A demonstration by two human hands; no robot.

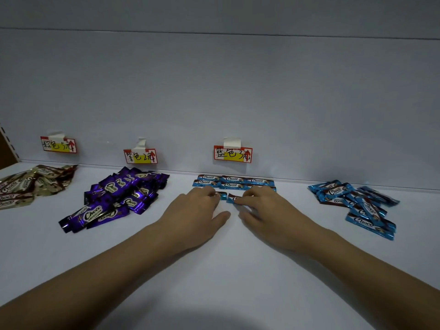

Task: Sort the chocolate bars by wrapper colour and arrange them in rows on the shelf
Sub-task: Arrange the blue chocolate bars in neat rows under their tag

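White shelf board [214,270], head view: neat rows of shiny blue-wrapped chocolate bars [234,182] along the back wall, long axes left-right.
Left hand [195,210] and right hand [266,208] each pinch a blue bar's end, bars lying left-right before the rows.

A single head-worn wide-angle view looks forward and down onto a white shelf [214,270] from close range, facing its pale back wall [238,91] squarely. Both forearms reach in from the bottom corners toward the frame's middle. Wide-angle distortion bends the shelf's back edge. The shelf's left end shows at the left border; no second view exists.
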